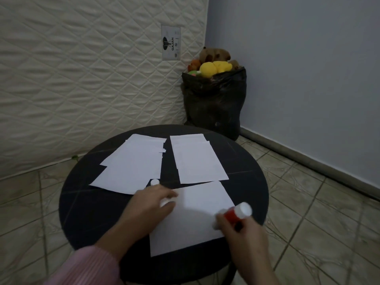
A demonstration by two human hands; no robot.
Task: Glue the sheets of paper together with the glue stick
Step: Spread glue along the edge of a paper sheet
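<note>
A white sheet of paper (pixel 191 221) lies at the near edge of the round black table (pixel 86 202). My left hand (pixel 148 206) rests flat on the sheet's left top corner, fingers spread. My right hand (pixel 244 233) grips a red glue stick (pixel 236 214) with a white end, tilted over the sheet's right edge and blurred. A stack of white sheets (pixel 131 165) lies at the back left, a second stack (pixel 197 159) at the back right. A small white cap (pixel 154 182) stands between the left stack and my left hand.
A quilted mattress (pixel 82 68) leans upright behind the table. A black bag (pixel 213 101) full of plush toys stands in the corner against the blue wall. Tiled floor surrounds the table.
</note>
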